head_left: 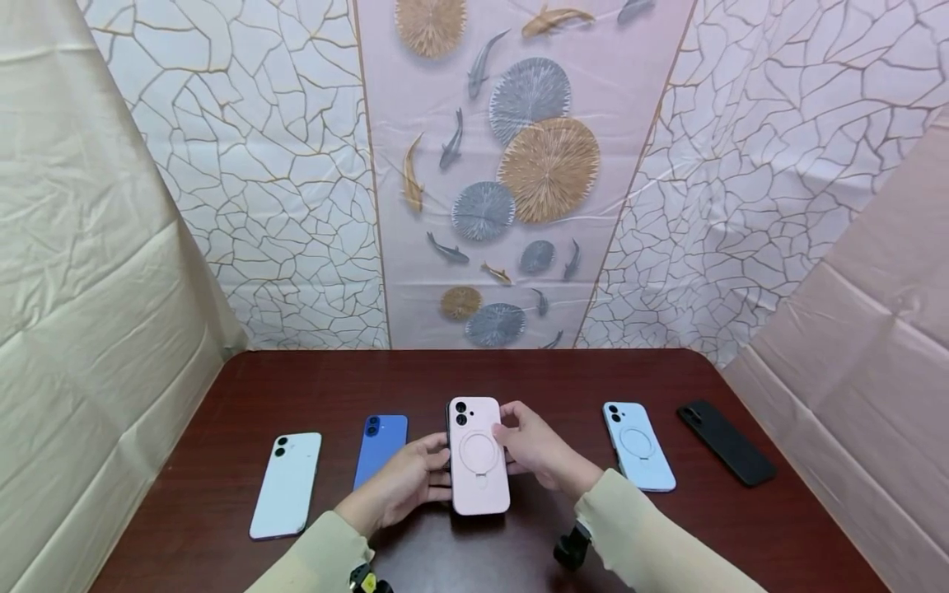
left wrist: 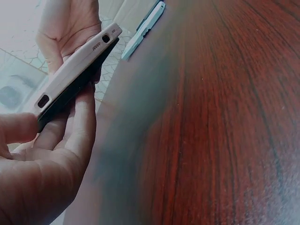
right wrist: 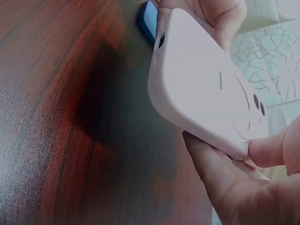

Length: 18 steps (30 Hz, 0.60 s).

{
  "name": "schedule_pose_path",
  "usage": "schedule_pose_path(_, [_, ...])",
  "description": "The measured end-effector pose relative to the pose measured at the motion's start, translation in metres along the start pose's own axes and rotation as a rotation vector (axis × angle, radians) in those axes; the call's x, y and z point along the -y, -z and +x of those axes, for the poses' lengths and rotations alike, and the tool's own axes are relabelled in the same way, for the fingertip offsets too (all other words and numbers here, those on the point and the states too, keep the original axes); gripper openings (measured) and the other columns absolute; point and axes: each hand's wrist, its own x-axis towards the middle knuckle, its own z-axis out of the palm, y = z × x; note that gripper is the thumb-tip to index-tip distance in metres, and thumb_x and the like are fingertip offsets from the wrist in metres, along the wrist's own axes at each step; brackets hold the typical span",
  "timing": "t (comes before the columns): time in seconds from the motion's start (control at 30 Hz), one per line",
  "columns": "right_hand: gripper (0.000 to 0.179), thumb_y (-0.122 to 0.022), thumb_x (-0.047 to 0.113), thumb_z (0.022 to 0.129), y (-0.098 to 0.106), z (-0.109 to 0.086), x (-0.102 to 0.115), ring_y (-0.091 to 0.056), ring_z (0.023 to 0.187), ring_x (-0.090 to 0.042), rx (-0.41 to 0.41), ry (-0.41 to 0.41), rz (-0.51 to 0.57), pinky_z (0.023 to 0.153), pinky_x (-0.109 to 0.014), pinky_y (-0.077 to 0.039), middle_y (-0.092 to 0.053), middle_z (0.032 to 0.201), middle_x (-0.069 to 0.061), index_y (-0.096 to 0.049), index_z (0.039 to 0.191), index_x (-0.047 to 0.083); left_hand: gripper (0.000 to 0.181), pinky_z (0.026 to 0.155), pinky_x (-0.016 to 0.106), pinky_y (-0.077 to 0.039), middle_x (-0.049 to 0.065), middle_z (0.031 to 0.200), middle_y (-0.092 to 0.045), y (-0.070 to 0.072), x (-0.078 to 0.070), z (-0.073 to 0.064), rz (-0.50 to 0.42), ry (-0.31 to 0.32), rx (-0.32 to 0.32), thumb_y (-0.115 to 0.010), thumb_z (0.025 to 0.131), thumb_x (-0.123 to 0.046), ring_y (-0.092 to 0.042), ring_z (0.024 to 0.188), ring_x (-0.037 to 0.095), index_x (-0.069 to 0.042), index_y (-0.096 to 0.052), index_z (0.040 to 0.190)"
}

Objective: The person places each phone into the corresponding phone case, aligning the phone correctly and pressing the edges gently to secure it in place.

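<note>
Both hands hold a pink phone case (head_left: 480, 486) with a ring on its back, raised over the middle of the table. My left hand (head_left: 408, 478) grips its left edge, thumb on the near side and fingers behind. On the opposite edge, my right hand (head_left: 537, 449) pinches with its thumb on the back and fingers underneath. A dark slab, apparently a phone (left wrist: 77, 86), lies along the case's inner side in the left wrist view. From the right wrist, the case (right wrist: 197, 70) shows its back and a bottom-edge cutout; its front is hidden.
On the dark red wooden table (head_left: 504, 568), a white phone (head_left: 285, 486) and a blue phone (head_left: 381, 445) lie to the left, the blue one partly behind my left hand. A light blue phone (head_left: 641, 453) and a black phone (head_left: 726, 443) lie to the right. Patterned cloth (head_left: 296, 206) hangs behind.
</note>
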Motion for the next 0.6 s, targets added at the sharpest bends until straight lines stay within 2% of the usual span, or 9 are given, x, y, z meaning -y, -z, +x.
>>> schedule_pose_path(0.13, [0.033,-0.047,0.016,0.103,-0.001,0.0001,-0.0013,-0.067,0.077,-0.027,-0.008,-0.006,-0.021,0.069,-0.043,-0.056,-0.062,0.093,-0.016,-0.039,0.131,0.002,0.053,0.082,0.045,-0.054,0.018,0.119,-0.062,0.0005,-0.0013,-0.0007,-0.001,0.005,0.0,-0.045,0.104,-0.029,-0.065,0.095,0.028,0.002,-0.034,0.146])
schedule_pose_path(0.23, [0.034,-0.049,0.017,0.103,-0.0005,0.0006,-0.0038,-0.067,0.078,-0.027,0.001,0.002,-0.015,0.068,-0.043,-0.056,-0.064,0.093,-0.015,-0.04,0.131,0.001,0.061,0.081,0.044,-0.054,0.018,0.117,-0.063,0.0007,-0.0015,0.0007,0.025,0.006,-0.003,-0.053,0.1,-0.035,-0.065,0.095,0.027,0.003,-0.035,0.145])
schedule_pose_path(0.4, [0.043,-0.052,0.021,0.101,0.0005,0.0023,-0.0067,-0.068,0.083,-0.029,0.031,0.025,0.015,0.069,-0.042,-0.057,-0.066,0.096,-0.015,-0.043,0.137,-0.003,0.061,0.08,0.043,-0.054,0.015,0.108,-0.067,0.0015,0.0006,0.0021,0.063,-0.03,-0.002,-0.062,0.096,-0.028,-0.066,0.094,0.025,0.002,-0.038,0.144])
schedule_pose_path(0.6, [0.049,-0.06,0.029,0.098,0.003,0.0054,-0.0085,-0.069,0.083,-0.026,0.03,0.023,0.043,0.068,-0.038,-0.058,-0.067,0.097,-0.013,-0.05,0.135,-0.003,0.06,0.08,0.042,-0.054,0.016,0.112,-0.066,0.002,0.0024,0.0004,0.082,-0.072,0.021,-0.061,0.096,-0.022,-0.066,0.096,0.024,0.003,-0.035,0.145])
